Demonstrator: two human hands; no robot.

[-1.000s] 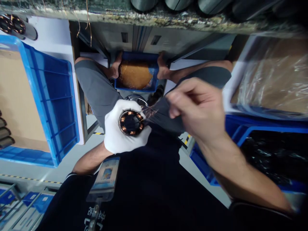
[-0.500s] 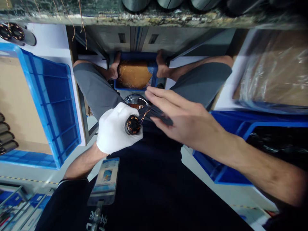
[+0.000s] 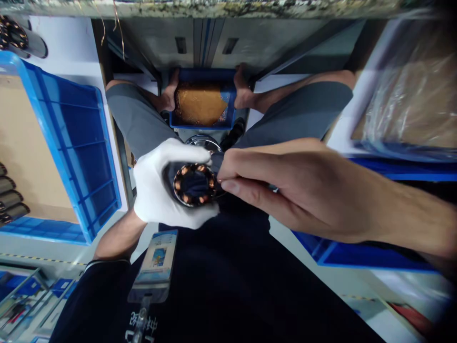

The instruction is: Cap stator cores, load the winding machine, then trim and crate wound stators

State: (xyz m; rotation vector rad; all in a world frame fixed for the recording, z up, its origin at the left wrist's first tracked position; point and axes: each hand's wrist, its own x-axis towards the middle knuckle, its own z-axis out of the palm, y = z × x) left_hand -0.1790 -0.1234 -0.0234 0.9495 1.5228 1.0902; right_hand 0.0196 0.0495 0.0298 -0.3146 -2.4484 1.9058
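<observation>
My left hand (image 3: 150, 183), in a white glove, is wrapped round a motor stator (image 3: 177, 191). The stator's round end faces up, with copper windings in a ring about a dark open middle. My right hand (image 3: 285, 186) is bare, and its thumb and index finger are pinched together at the stator's right rim. Whatever lies between those fingertips is hidden. Both hands are above my lap.
A blue crate (image 3: 71, 143) with cardboard and several stators (image 3: 10, 200) stands at left; more stators (image 3: 34, 43) lie behind it. A blue bin (image 3: 357, 255) and plastic-wrapped goods (image 3: 403, 100) are at right. A blue tray (image 3: 203, 127) sits between my feet, below the bench edge (image 3: 228, 8).
My right hand was open and apart from the stator; now it pinches at the rim. The stator has tilted its wound end toward me. Loose copper wires seen before are now out of sight.
</observation>
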